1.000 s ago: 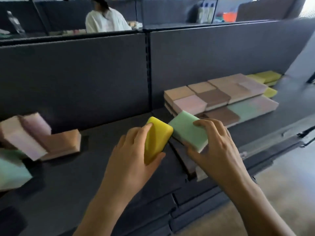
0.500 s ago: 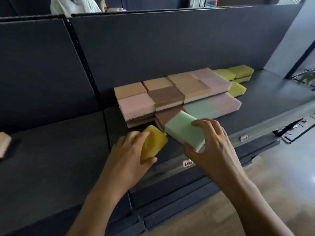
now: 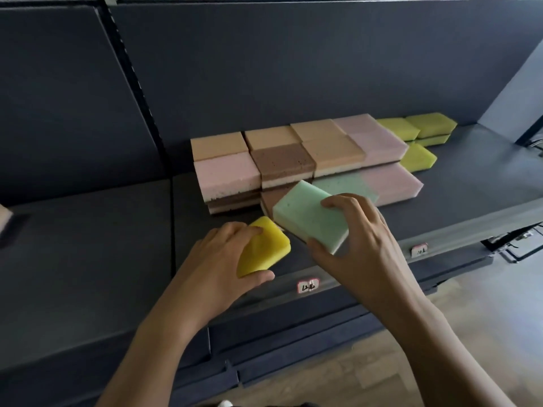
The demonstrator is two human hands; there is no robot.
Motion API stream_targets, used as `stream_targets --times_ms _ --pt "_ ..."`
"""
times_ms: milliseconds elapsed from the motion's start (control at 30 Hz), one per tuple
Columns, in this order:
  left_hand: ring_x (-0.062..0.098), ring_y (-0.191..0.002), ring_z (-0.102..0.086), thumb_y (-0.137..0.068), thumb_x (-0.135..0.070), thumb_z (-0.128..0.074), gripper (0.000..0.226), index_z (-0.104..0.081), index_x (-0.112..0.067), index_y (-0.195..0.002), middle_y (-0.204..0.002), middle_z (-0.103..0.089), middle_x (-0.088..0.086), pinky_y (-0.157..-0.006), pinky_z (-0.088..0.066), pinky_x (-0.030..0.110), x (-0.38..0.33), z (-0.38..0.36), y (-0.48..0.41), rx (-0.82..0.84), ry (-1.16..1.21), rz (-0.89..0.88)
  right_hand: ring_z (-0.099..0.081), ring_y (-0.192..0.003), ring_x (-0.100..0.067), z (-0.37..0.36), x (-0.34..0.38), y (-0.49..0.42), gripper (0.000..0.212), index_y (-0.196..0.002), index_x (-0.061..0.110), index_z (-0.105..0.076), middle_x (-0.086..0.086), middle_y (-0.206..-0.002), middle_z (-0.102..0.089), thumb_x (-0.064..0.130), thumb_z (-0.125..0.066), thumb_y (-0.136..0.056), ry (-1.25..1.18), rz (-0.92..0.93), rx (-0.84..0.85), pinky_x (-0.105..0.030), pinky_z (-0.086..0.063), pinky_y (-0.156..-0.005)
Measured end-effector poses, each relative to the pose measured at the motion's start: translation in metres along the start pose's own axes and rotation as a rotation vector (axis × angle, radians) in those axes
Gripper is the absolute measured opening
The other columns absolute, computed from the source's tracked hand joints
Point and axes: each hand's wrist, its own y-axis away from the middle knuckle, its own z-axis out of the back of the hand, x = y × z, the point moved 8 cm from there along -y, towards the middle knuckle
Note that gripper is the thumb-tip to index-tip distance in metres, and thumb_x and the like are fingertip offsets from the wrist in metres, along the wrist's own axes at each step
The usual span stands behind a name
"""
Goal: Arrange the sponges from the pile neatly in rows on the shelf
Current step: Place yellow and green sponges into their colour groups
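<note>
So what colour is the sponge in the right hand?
The sponge is pale green, clearest in the head view.

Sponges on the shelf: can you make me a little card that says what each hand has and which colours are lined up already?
Left: left hand grips a rounded yellow foam sponge
Right: right hand grips a rectangular pale green foam sponge, held tilted at the front of the rows
Lined up: block of rectangular foam sponges in tan, pink, brown and green, partly stacked
Right end: rounded yellow-green sponges
Shelf: dark grey metal shelf with a small white label on its front edge
</note>
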Motion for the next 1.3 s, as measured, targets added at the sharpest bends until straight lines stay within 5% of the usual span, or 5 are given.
stream_targets --times_ms 333,600,800,1033,1300 --pt "0.007 -0.136 -0.035 -0.082 -0.043 -0.068 0.075 -0.037 -0.023 -0.146 -0.149 -0.036 -0.011 -0.109 -0.037 0.037 0.013 0.063 0.013 -0.342 0.021 -0.238 -0.049 -0.115 -0.019 -0.029 0.052 -0.018 0.063 -0.131 0.019 -0.05 0.003 -0.128 -0.05 0.039 -0.074 -0.076 -0.015 0.104 0.086 -0.027 -0.044 -0.084" --pt "0.007 -0.14 -0.03 -0.078 -0.044 -0.064 0.073 -0.044 -0.02 -0.143 -0.151 -0.04 -0.007 -0.109 -0.026 0.029 0.019 0.067 0.008 -0.255 -0.063 -0.353 -0.046 -0.123 -0.017 -0.055 0.092 -0.024 0.067 -0.134 0.017 -0.05 0.004 -0.133 -0.049 0.032 -0.078 -0.075 -0.054 0.273 0.214 -0.03 -0.046 -0.096" --pt "0.016 -0.119 -0.051 -0.075 -0.045 -0.071 0.066 -0.056 -0.016 -0.132 -0.131 -0.054 -0.004 -0.095 -0.048 0.037 0.035 0.078 0.014 -0.284 -0.095 -0.306 -0.042 -0.131 -0.01 -0.06 0.088 -0.029 0.072 -0.139 0.015 -0.044 0.004 -0.14 -0.045 0.034 -0.079 -0.079 -0.16 0.272 0.281 -0.026 -0.039 -0.106" --pt "0.015 -0.117 -0.05 -0.074 -0.052 -0.065 0.069 -0.054 -0.018 -0.133 -0.13 -0.054 -0.004 -0.093 -0.046 0.036 0.034 0.078 0.012 -0.243 -0.104 -0.285 -0.05 -0.115 0.0 -0.063 0.082 -0.037 0.064 -0.136 0.018 -0.047 0.012 -0.132 -0.048 0.033 -0.076 -0.081 -0.255 0.278 0.334 -0.023 -0.047 -0.092" --pt "0.017 -0.11 -0.055 -0.072 -0.055 -0.065 0.068 -0.058 -0.019 -0.13 -0.126 -0.057 -0.006 -0.086 -0.049 0.041 0.051 0.085 0.025 -0.293 -0.146 -0.109 -0.037 -0.137 -0.009 -0.085 0.068 -0.031 0.082 -0.147 0.025 -0.042 0.007 -0.15 -0.041 0.062 -0.065 -0.078 0.038 0.488 0.579 -0.029 -0.034 -0.113"
